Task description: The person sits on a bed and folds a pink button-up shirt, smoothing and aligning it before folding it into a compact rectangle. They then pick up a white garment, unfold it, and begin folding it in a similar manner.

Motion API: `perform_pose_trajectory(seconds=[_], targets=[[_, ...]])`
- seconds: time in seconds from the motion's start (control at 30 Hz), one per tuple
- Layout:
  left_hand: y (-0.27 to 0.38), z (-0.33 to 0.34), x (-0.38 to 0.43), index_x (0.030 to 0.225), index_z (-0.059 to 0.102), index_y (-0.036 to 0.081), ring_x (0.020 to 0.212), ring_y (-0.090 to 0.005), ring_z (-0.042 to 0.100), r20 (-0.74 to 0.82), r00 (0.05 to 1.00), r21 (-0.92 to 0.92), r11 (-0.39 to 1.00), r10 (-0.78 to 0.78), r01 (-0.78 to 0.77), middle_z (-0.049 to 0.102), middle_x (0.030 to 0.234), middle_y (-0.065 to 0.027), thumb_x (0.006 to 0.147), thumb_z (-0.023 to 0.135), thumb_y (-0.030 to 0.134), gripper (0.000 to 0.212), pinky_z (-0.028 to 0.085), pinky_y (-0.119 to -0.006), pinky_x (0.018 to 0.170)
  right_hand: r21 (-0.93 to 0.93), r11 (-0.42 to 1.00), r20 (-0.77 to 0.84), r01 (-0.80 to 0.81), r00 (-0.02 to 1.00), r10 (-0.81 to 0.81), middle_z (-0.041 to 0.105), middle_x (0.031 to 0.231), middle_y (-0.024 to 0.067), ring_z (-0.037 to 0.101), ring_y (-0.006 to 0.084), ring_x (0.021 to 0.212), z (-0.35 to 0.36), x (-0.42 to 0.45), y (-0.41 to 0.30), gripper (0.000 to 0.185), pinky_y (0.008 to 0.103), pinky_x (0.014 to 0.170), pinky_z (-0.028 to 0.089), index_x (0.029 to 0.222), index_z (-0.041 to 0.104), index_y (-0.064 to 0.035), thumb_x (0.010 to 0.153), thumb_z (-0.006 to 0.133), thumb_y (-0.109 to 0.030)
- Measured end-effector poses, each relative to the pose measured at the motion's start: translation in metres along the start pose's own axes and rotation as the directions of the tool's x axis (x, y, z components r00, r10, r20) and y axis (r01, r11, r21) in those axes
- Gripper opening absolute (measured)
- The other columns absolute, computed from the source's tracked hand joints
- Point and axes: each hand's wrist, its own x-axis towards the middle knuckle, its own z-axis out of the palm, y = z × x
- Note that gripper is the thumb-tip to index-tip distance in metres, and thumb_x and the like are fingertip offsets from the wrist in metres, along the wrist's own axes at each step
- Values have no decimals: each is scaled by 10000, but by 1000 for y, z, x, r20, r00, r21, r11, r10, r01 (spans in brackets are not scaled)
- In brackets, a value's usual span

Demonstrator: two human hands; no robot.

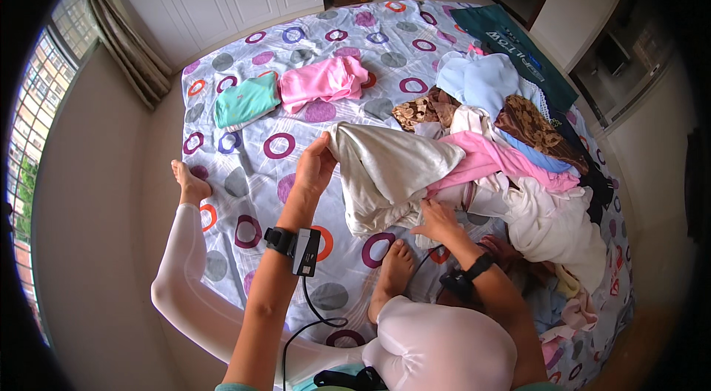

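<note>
My left hand (pixel 317 164) pinches the upper left corner of a cream cloth garment (pixel 389 169), which is partly lifted off the bed. At the garment's lower right edge is my right hand (pixel 439 221), its fingertips touching the cloth; whether they grip it I cannot tell. The garment's right side meets a pink garment (pixel 483 160) in a loose heap of clothes. Farther up the bed, a folded green garment (pixel 247 102) lies beside a folded pink garment (pixel 322 81).
The heap on the right holds light blue cloth (pixel 477 77), brown patterned cloth (pixel 539 130) and white cloth (pixel 561 230). Behind it lies a dark green bag (pixel 511 46) bearing writing. My bare foot (pixel 395 269) rests near my right hand. A cable hangs from my left wrist device (pixel 306 252).
</note>
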Motion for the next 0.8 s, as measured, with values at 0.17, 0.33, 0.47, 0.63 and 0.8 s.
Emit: perform_pose_trajectory(seconds=[0.17,0.33,0.47,0.63,0.8], targets=[[-18,-30,1,1087,479,4,987,-202,498,-237,961,325,943,146,-63,524,1079,-96,808,554,145,322,368,-306,879,-16,997,-263,79,961,-80,501,976,98,479,276,949,48,12,10,439,398,787,387,977,516,-70,627,712,-250],[-64,-34,-33,1027,553,26,895,-200,530,-69,952,839,533,297,-105,559,979,-103,678,685,79,377,426,-298,765,-81,933,-446,351,824,-349,491,900,84,478,249,901,64,24,8,319,373,747,383,928,544,-74,654,669,-179],[-107,-20,-68,910,592,66,889,-291,511,284,958,953,104,38,-286,567,907,-119,591,727,167,360,414,-364,792,-38,931,-413,362,843,-345,518,832,81,506,263,841,65,42,0,183,373,727,405,868,594,-79,686,601,-93],[-120,-7,-71,916,593,70,799,-283,544,290,947,957,-54,138,-285,576,827,-116,664,668,183,285,436,-361,739,384,838,-411,389,884,-222,552,770,99,539,222,721,39,47,-6,126,332,640,426,838,564,-53,713,548,-45],[-83,9,-52,941,593,-11,686,-54,495,108,994,865,493,7,-97,606,753,-31,828,565,176,220,428,-230,630,702,624,-444,342,896,7,555,664,100,547,201,596,0,43,-13,210,310,545,430,876,515,-29,718,623,-116]])
